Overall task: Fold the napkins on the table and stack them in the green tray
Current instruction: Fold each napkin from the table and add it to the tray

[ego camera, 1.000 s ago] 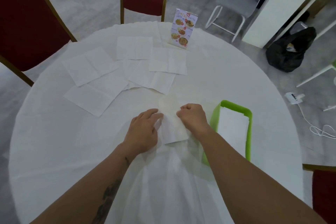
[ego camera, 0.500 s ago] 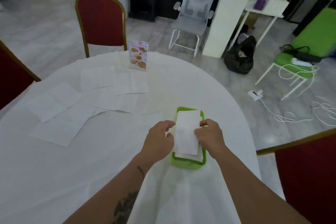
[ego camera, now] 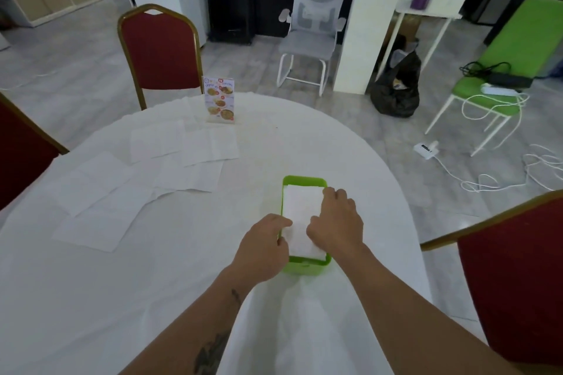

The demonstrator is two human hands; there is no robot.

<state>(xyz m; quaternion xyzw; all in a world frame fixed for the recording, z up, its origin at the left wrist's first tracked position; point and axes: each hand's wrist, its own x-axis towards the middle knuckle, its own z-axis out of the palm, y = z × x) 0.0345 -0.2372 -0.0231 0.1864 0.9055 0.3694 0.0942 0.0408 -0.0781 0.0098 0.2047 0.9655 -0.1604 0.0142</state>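
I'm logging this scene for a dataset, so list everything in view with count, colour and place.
tray: one, green, table's right side
folded napkin: white, atop the tray's stack; count below unclear
flat napkins: several, white, overlapping, table's left
menu card: one, upright, far edge
table: one, white cloth
red chairs: three, around table
office chair: one, grey, beyond
black bag: one, floor
green chair: one, right, holding cables
left hand: at tray's left rim
right hand: resting on napkin
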